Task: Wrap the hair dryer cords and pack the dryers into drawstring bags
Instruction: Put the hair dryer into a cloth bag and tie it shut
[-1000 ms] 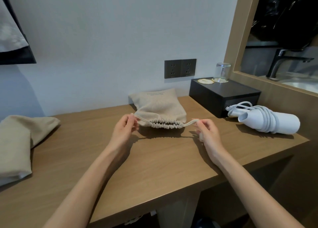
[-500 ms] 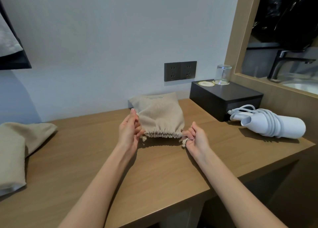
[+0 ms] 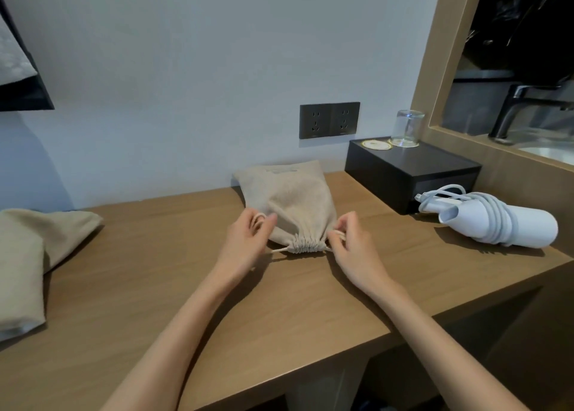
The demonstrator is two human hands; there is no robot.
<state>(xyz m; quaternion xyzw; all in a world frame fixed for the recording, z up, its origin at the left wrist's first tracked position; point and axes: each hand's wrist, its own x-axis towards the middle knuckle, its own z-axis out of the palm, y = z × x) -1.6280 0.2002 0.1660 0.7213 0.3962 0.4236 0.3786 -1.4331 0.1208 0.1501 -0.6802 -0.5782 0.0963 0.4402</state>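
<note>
my left grip (image 3: 248,243) is curled round a loop of the drawstring (image 3: 279,249) beside the beige bag (image 3: 298,205), and my right grip (image 3: 351,249) pinches the string at the other side of the gathered mouth. the bag lies in the middle of the desk (image 3: 155,271), mouth toward me, cinched tight. a white hair dryer (image 3: 509,227), cord wound round it, lies well off to the right by a black box (image 3: 410,174).

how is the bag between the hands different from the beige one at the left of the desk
The middle bag bulges, cinched shut; the left bag lies limp and folded. The left hand and right hand hold the middle bag's drawstrings; the left bag is untouched. Both are beige cloth.
</note>
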